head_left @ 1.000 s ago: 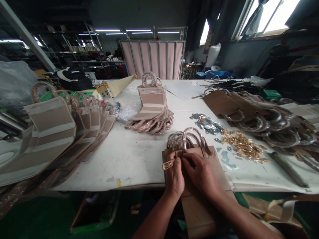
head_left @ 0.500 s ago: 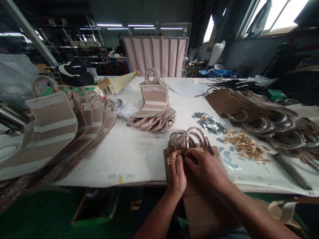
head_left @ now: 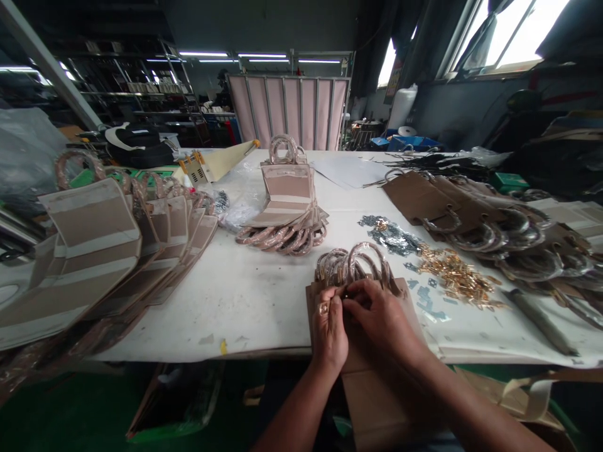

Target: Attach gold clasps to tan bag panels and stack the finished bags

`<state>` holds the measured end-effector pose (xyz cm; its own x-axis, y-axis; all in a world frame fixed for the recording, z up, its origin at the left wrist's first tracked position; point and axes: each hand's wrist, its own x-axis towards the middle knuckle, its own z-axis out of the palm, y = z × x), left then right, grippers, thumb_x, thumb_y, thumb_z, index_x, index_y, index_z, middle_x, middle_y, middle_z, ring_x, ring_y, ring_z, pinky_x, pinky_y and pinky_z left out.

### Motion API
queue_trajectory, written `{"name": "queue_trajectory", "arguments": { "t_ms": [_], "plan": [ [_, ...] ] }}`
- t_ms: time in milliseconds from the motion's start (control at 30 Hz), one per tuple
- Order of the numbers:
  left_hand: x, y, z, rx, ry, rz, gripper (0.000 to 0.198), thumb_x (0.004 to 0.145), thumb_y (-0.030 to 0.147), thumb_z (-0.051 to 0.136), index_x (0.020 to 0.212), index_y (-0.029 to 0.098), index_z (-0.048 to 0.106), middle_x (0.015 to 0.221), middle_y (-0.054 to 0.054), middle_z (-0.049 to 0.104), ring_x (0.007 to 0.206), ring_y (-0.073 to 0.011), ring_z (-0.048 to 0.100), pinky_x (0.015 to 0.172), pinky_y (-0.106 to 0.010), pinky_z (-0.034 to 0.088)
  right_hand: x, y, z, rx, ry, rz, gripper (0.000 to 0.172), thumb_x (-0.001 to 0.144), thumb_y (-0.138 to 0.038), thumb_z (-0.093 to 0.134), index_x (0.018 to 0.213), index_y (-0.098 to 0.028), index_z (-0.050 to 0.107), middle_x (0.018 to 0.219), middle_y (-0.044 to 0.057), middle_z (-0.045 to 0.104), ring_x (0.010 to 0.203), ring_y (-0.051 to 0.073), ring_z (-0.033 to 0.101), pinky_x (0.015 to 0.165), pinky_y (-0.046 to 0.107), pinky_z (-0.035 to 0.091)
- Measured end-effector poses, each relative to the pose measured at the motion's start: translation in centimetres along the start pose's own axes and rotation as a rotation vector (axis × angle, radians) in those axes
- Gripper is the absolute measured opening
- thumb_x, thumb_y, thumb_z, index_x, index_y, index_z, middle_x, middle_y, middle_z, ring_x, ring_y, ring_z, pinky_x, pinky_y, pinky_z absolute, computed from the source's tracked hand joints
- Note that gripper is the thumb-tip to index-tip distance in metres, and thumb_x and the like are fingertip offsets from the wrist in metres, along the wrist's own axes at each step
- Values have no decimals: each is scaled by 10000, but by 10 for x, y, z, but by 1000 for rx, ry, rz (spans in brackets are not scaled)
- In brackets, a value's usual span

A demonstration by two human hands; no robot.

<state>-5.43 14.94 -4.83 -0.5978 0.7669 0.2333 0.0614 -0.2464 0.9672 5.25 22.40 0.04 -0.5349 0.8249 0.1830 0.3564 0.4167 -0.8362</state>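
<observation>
A brown handbag panel (head_left: 372, 370) hangs over the table's front edge, on top of more brown pieces. Plastic-wrapped bag handles (head_left: 367, 260) loop up behind its top edge. My left hand (head_left: 331, 329) is closed on this panel near the top, thumb up; a rectangular gold-coloured piece sits at its fingers. Beside it, my right hand (head_left: 381, 314) pinches close to the left fingertips. A tiny gold glint shows between the hands, but what the right fingers hold is too small to make out.
To the right lie gold-coloured metal fittings (head_left: 461, 276), thin dark metal plates (head_left: 391, 235), a grey rod (head_left: 541, 321) and stacked brown bag panels (head_left: 424, 198). Beige bag pieces (head_left: 287, 182) stand mid-table; more beige panels (head_left: 94, 220) fan out at left. A pink screen (head_left: 287, 110) stands behind.
The whole view has shifted slightly. Both hands stay at the panel's top edge, their fingers moving only a little, with the left fingers turned slightly.
</observation>
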Motion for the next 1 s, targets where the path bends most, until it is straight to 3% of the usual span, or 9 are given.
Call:
{"name": "queue_trajectory", "arguments": {
  "t_ms": [167, 267, 400, 567, 667, 733, 833, 900, 1000],
  "plan": [
    [3, 11, 1, -50, 8, -30, 385, 1046, 504, 508, 1249, 223, 677, 1376, -119, 668, 1263, -270, 631, 1110, -438, 487, -2, -2, -1, 145, 2, 30, 159, 900, -404, 724, 849, -257, 691, 710, -16, 705, 616, 190, 669, 563, 277, 512],
    [6, 16, 1, -47, 27, -35, 385, 1030, 518, 528, 1218, 220, 684, 1353, -112, 674, 1257, -274, 632, 1112, -438, 482, -2, -7, -8, 179, -25, 5, 207, 919, -416, 717, 790, -254, 701, 685, -14, 696, 630, 192, 664, 578, 278, 514],
    [11, 13, 1, -14, 10, -56, 415, 1025, 563, 504, 1155, 212, 683, 1182, -97, 724, 1118, -260, 669, 1033, -409, 506, 0, -8, -14, 208, -79, -47, 69, 920, -284, 693, 889, -266, 751, 858, -20, 759, 792, 191, 708, 714, 274, 547],
    [15, 9, 0, 123, 37, -79, 478, 985, 620, 536, 1172, 200, 666, 1184, -101, 720, 1112, -275, 664, 1003, -394, 508, 3, -8, -12, 172, 0, -41, 86, 873, -164, 737, 852, -247, 743, 771, -43, 727, 704, 152, 663, 644, 231, 490],
    [25, 15, -9, 243, 43, -89, 551, 951, 673, 542, 1196, 193, 654, 1139, -102, 735, 1070, -289, 677, 930, -382, 530, 0, -3, -23, 192, 24, -105, 43, 892, -214, 768, 883, -247, 742, 770, -36, 705, 700, 149, 651, 632, 225, 475],
    [36, 20, -18, 384, 85, -60, 585, 916, 717, 545, 1148, 193, 666, 1050, -94, 748, 999, -297, 687, 877, -385, 536, -5, 6, -37, 135, 114, -170, 42, 919, -257, 760, 955, -251, 741, 870, -10, 712, 739, 158, 655, 662, 241, 488],
    [54, 26, -31, 602, 61, -5, 581, 872, 743, 562, 1071, 211, 685, 997, -83, 746, 924, -297, 694, 847, -404, 539, -10, 22, -60, -78, 253, -166, 256, 903, -238, 770, 1150, -264, 711, 1118, 41, 693, 818, 185, 664, 722, 285, 507],
    [63, 29, -36, 708, -11, 18, 588, 867, 750, 545, 1073, 217, 686, 1040, -91, 740, 925, -299, 699, 842, -419, 545, -10, 32, -68, -181, 245, -114, 346, 876, -219, 793, 1203, -273, 696, 1178, 49, 676, 856, 205, 673, 749, 307, 509],
    [66, 38, -35, 858, 9, 73, 660, 865, 756, 526, 1202, 203, 651, 1091, -115, 713, 929, -314, 700, 828, -456, 560, -5, 41, -71, -114, 195, -93, 246, 905, -175, 743, 1128, -277, 735, 1123, 30, 694, 919, 211, 687, 811, 311, 508]
  ]
}}
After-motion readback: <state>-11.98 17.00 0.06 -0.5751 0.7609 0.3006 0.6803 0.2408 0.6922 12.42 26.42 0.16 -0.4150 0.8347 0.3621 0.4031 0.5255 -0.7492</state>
